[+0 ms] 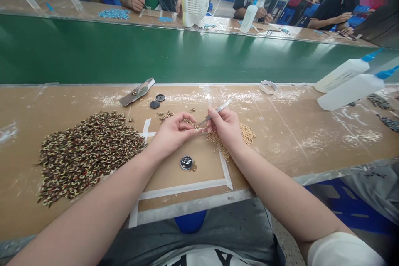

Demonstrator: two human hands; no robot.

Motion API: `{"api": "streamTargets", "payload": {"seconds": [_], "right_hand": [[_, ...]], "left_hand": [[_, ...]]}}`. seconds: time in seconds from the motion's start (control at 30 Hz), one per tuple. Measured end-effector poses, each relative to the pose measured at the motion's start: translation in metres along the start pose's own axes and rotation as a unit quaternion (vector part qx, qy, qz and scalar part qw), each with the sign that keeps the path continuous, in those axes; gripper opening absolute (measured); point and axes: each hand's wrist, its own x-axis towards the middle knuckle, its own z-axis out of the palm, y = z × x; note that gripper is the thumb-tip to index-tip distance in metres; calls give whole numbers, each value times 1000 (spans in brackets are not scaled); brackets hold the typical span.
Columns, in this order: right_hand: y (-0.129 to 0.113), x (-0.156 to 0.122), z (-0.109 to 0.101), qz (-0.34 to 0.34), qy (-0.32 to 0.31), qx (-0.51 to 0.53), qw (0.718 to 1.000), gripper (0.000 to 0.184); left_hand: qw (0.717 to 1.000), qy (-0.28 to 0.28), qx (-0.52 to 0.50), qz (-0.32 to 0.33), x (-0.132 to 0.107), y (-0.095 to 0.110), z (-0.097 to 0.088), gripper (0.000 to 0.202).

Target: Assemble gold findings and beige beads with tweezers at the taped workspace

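I am observing both hands working over the taped square on the workbench. The left hand is curling its fingers inward, thumb and forefinger pinching a small brass part just above the bench. The right hand is gripping a pair of tweezers, fingers pressed together around the shaft, the tip meeting the brass part. A heap of beige beads is lying under the right hand. A large pile of brown and cream components is sitting left of the left hand. A round black disc is resting near both wrists. Two squeeze bottles are lying far right.
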Motion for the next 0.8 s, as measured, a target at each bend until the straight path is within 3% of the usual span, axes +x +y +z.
{"api": "streamTargets", "payload": {"seconds": [0.33,0.6,0.7,0.8], "right_hand": [[-2,0,2,1,-3,3,1000,40],[-2,4,-4,-8,11,-1,1000,36],[-2,8,-11,-20,32,-26,999,36],[-5,11,-21,-65,50,-140,987,40]], "left_hand": [[1000,-4,-7,-1,-1,0,-1,40],[997,-33,64,32,-2,-1,-2,32],[990,5,127,53,-3,-2,-5,27],[969,55,226,82,-4,-1,-10,20]]}}
